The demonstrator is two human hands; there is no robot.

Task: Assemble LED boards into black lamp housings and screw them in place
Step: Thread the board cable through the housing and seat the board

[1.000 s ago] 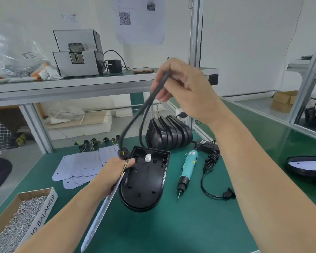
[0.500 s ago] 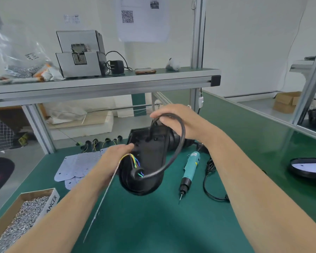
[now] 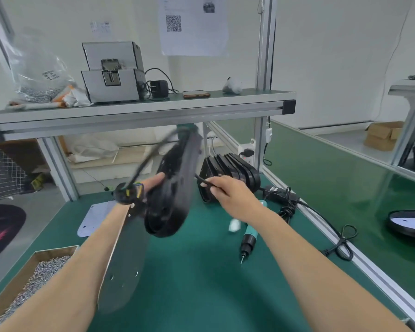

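The left hand (image 3: 155, 182) holds a black lamp housing (image 3: 170, 200) up in the air above the green table (image 3: 201, 283), tilted on edge and blurred; most of the hand is hidden behind it, so only a couple of fingers show against its rim. An LED board (image 3: 122, 267) hangs down along the left forearm, apparently gripped in the same hand, though blur makes the grip hard to read. A black cable (image 3: 141, 166) with coloured wires at its end loops up beside the housing. The right hand (image 3: 233, 197), just beside the housing, pinches a thin black cable end (image 3: 201, 181) between thumb and forefinger. A teal electric screwdriver (image 3: 248, 236) lies on the table under the right wrist, tip toward the camera. A row of black housings (image 3: 230, 171) stands at the back of the table, loose LED boards (image 3: 94, 219) lie to the left, and a cardboard box of screws (image 3: 29, 281) sits at the near-left corner.
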